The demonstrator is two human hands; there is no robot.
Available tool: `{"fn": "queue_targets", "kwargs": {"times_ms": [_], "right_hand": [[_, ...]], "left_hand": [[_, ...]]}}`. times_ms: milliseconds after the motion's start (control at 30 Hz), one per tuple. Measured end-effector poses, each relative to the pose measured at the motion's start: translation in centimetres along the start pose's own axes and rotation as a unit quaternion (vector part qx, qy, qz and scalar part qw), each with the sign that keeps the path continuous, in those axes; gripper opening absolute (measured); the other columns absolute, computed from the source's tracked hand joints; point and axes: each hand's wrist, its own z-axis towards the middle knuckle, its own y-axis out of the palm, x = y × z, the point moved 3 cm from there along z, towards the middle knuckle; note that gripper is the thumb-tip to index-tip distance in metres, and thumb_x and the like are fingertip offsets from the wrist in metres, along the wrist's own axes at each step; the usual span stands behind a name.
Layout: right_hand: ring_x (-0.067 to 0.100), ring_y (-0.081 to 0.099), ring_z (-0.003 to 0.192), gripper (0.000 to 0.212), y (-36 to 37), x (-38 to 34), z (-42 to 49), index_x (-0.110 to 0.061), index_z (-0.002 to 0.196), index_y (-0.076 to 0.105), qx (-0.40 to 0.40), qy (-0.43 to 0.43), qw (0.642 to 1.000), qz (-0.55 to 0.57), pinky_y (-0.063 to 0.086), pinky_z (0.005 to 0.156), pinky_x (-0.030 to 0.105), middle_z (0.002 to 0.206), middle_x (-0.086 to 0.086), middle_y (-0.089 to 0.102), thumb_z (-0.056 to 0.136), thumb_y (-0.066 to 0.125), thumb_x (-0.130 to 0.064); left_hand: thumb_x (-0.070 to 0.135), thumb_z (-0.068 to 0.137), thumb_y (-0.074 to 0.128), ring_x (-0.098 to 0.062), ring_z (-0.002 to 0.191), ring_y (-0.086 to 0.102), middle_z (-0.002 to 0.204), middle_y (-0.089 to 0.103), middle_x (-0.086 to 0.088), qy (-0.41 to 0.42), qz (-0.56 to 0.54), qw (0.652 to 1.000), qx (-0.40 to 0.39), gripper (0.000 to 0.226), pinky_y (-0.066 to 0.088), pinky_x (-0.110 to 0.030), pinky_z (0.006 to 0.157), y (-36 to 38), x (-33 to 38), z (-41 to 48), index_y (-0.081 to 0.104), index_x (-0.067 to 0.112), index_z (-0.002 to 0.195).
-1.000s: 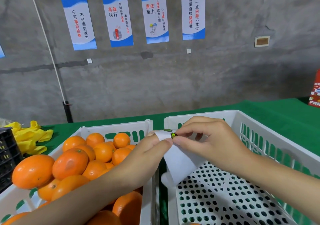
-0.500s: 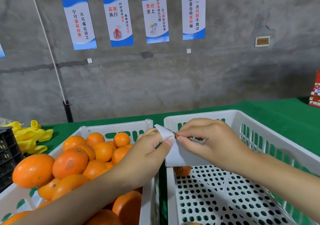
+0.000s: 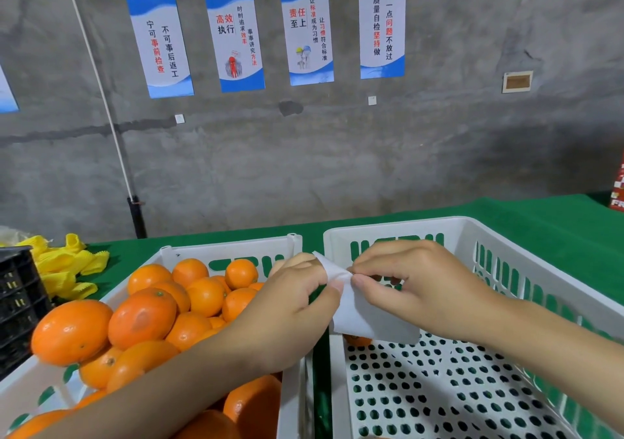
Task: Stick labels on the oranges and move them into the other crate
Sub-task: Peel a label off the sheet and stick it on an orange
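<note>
Tablecloth (image 3: 557,236) green, white crates (image 3: 405,227), concrete wall (image 3: 337,168), posters (image 3: 307,31), perhaps yellow netting (image 3: 64,266)

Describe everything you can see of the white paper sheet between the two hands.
The thin, matte white paper sheet looks like label backing. The left hand grips its upper left edge, one corner poking up above it; the right hand pinches its creased top edge beside that. The lower part hangs free, bottom corner rounded, over the left side of the white perforated plastic crate, partly hiding an orange fruit. No label is clearly visible on it; contact with the crate cannot be told.
</note>
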Motion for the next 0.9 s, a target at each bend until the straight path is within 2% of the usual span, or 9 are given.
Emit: {"fn": "queue_targets", "kwargs": {"times_ms": [167, 267, 367, 500, 600, 667, 733, 833, 900], "right_hand": [[0.009, 0.062, 0.081, 0.017, -0.1, 0.5, 0.1, -0.024, 0.085, 0.074, 0.071, 0.056, 0.995, 0.052, 0.049, 0.072, 0.032, 0.082, -0.013, 0.068, 0.095, 0.060, -0.023], [0.011, 0.060, 0.082, 0.020, -0.7, 0.7, 0.2, -0.029, 0.084, 0.070, 0.140, 0.078, 0.985, 0.064, 0.044, 0.066, 0.024, 0.081, -0.013, 0.065, 0.095, 0.053, -0.031], [0.007, 0.059, 0.090, 0.021, -1.1, 0.6, 0.2, -0.031, 0.089, 0.064, 0.193, 0.069, 0.978, 0.049, 0.044, 0.076, 0.022, 0.088, -0.018, 0.063, 0.102, 0.047, -0.032], [0.004, 0.056, 0.093, 0.024, -0.1, 0.3, 0.1, -0.029, 0.097, 0.062, 0.158, 0.070, 0.985, 0.025, 0.040, 0.080, 0.019, 0.090, -0.021, 0.062, 0.100, 0.040, -0.040], [0.008, 0.057, 0.071, 0.027, 0.8, 0.4, 0.1, -0.037, 0.091, 0.053, 0.115, 0.096, 0.988, 0.041, 0.043, 0.063, 0.025, 0.076, -0.011, 0.064, 0.103, 0.032, -0.048], [0.009, 0.048, 0.051, 0.023, 1.2, 0.4, 0.1, -0.040, 0.088, 0.052, 0.092, 0.101, 0.988, 0.077, 0.038, 0.054, 0.031, 0.059, -0.004, 0.057, 0.098, 0.035, -0.053], [0.008, 0.037, 0.045, 0.026, 1.4, 0.3, 0.0, -0.039, 0.088, 0.055, 0.078, 0.092, 0.988, 0.094, 0.031, 0.048, 0.028, 0.050, -0.003, 0.047, 0.094, 0.037, -0.057], [0.007, 0.035, 0.045, 0.038, 1.6, 0.5, 0.0, -0.031, 0.082, 0.059, 0.082, 0.094, 0.989, 0.079, 0.030, 0.047, 0.027, 0.048, -0.004, 0.045, 0.092, 0.039, -0.061], [0.008, 0.035, 0.046, 0.049, 1.4, 0.8, 0.1, -0.021, 0.074, 0.061, 0.097, 0.106, 0.987, 0.076, 0.028, 0.048, 0.026, 0.047, -0.005, 0.041, 0.090, 0.039, -0.063]], "left_hand": [[0.044, 0.097, 0.039, -0.007, 0.087, 0.050, 0.086, 0.053, 0.016, -0.027, -0.074, 0.997, 0.025, 0.028, 0.038, -0.026, 0.077, -0.1, 0.1, 0.1, 0.058, 0.034, 0.079], [0.043, 0.097, 0.038, -0.008, 0.092, 0.050, 0.088, 0.054, 0.007, -0.001, -0.014, 1.000, -0.013, 0.034, 0.039, -0.028, 0.085, 0.5, 0.0, 0.1, 0.060, 0.022, 0.082], [0.033, 0.101, 0.041, -0.002, 0.090, 0.043, 0.083, 0.049, 0.004, 0.053, 0.050, 0.995, -0.061, 0.032, 0.027, -0.018, 0.084, 1.0, 0.4, -0.1, 0.049, 0.019, 0.074], [0.032, 0.105, 0.040, -0.007, 0.092, 0.041, 0.082, 0.051, 0.002, 0.103, 0.087, 0.986, -0.098, 0.034, 0.024, -0.019, 0.089, 1.3, 1.0, -0.5, 0.054, 0.012, 0.082], [0.033, 0.106, 0.044, -0.010, 0.089, 0.040, 0.077, 0.047, -0.003, 0.091, 0.075, 0.989, -0.086, 0.041, 0.022, -0.008, 0.084, 0.9, 1.3, -0.5, 0.048, 0.008, 0.074], [0.032, 0.106, 0.044, -0.007, 0.090, 0.039, 0.078, 0.047, -0.002, 0.097, 0.078, 0.988, -0.093, 0.041, 0.021, -0.006, 0.083, 0.8, 1.4, -0.5, 0.047, 0.009, 0.072], [0.033, 0.106, 0.044, -0.004, 0.093, 0.039, 0.080, 0.049, -0.003, 0.116, 0.091, 0.981, -0.125, 0.041, 0.022, -0.012, 0.089, 1.1, 1.6, -0.5, 0.049, 0.009, 0.074], [0.042, 0.102, 0.045, -0.008, 0.095, 0.041, 0.080, 0.050, 0.001, 0.135, 0.113, 0.972, -0.155, 0.040, 0.027, -0.027, 0.098, 1.3, 1.4, -0.5, 0.052, 0.014, 0.075], [0.039, 0.097, 0.043, -0.005, 0.094, 0.043, 0.084, 0.056, 0.006, 0.161, 0.140, 0.966, -0.148, 0.029, 0.030, -0.029, 0.097, 0.7, 1.2, -0.4, 0.061, 0.020, 0.083]]}}
